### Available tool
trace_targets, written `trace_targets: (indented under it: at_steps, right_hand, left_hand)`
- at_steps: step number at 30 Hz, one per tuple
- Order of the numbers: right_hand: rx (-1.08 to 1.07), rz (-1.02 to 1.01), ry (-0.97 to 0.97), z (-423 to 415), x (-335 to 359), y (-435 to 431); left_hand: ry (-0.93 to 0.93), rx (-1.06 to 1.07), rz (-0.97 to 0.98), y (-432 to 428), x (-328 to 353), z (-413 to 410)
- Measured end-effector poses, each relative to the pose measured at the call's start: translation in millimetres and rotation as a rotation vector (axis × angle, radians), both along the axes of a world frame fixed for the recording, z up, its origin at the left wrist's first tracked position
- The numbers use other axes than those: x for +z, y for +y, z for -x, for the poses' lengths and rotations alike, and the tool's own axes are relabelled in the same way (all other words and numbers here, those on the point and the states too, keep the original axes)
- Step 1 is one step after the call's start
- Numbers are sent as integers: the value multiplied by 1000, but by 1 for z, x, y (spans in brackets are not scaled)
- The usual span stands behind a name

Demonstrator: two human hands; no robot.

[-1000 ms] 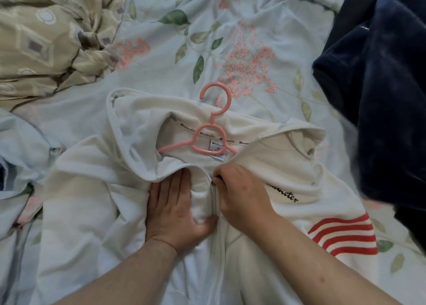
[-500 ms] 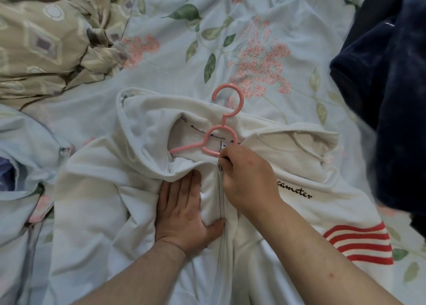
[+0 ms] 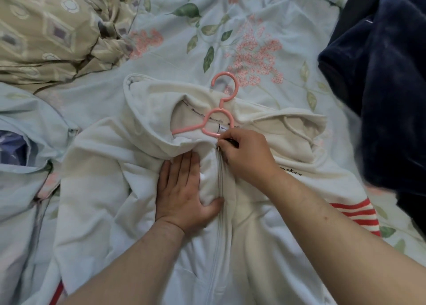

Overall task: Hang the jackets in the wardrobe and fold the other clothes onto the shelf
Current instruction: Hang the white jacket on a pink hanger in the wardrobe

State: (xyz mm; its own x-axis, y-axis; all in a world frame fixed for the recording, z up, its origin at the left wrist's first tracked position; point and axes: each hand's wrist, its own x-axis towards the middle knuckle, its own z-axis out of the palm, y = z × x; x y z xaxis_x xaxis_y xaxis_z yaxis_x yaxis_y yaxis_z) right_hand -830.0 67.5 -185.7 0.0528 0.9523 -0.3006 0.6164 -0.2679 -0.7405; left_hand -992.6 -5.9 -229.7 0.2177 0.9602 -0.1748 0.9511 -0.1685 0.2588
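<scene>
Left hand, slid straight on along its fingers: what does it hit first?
Likely the rolled hood edge of the white jacket, right at the left hand fingertips. The pink hanger lies just beyond it.

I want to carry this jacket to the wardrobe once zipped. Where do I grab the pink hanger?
Probably by its hook, from the far side: it alone pokes out past the jacket's collar, flat on the sheet. The hanger's arms sit inside the jacket.
</scene>
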Motion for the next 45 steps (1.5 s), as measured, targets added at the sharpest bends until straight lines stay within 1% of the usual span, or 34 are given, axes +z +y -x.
trace_targets:
  at_steps: [2,5,6,9,12,16,19,23,29,31,33,34,35,36,38,39,40,41,42,43,44,45]
  right_hand:
    - [17,79,10,1,9,3]
    - [50,131,-2,1,23,4]
    - [56,137,-3,1,27,3]
    - [62,119,-26,2,33,-2]
    - [90,63,-131,3,34,-4]
    - [157,70,-244,5,36,-3]
    - [151,85,-269,6,37,1]
    - [122,51,-310,10,37,11]
    - [159,30,-337,13,26,6]
    - [188,-68,-348,13,24,8]
    - [61,-201,-345,10,22,18]
    - [-29,-214,-329,7,22,25]
    - [-90,-167,-312,6,21,31]
    - [-106,-76,-318,5,19,36]
    - [-61,91,-355,7,15,41]
    - [-53,137,-345,7,14,43]
    - [-45,168,-328,8,15,45]
    - [-19,201,-314,7,17,45]
    - [31,241,-315,7,20,45]
    - [89,286,-320,7,24,42]
    - [139,322,-310,7,30,38]
    - [178,339,-277,8,36,31]
  left_hand:
    - [-57,43,-23,-7,9,0]
    - [-232,99,-85,-15,22,-10]
    - [-260,112,-57,-16,26,-15]
    - [-257,201,178,-10,29,-27]
    - [-244,231,191,-12,22,-25]
    - [-201,219,238,-17,28,-13]
    - [-115,154,318,-26,32,-1]
    - [-79,142,474,-43,34,8]
    - [-126,193,527,-51,37,12]
    - [-137,203,519,-55,36,12]
    - [-151,225,519,-59,36,12]
    - [-155,234,522,-59,36,12]
    - [-156,236,529,-59,36,12]
    - [-153,228,549,-57,37,12]
    - [-143,193,605,-50,44,12]
    - [-136,176,612,-44,48,12]
    - [-122,171,602,-36,54,13]
    - [-139,187,533,-26,62,15]
    - [-191,215,399,-15,69,19]
    - [-264,244,199,-2,75,24]
    - [-295,242,-10,13,80,30]
    - [-264,234,-158,29,86,38]
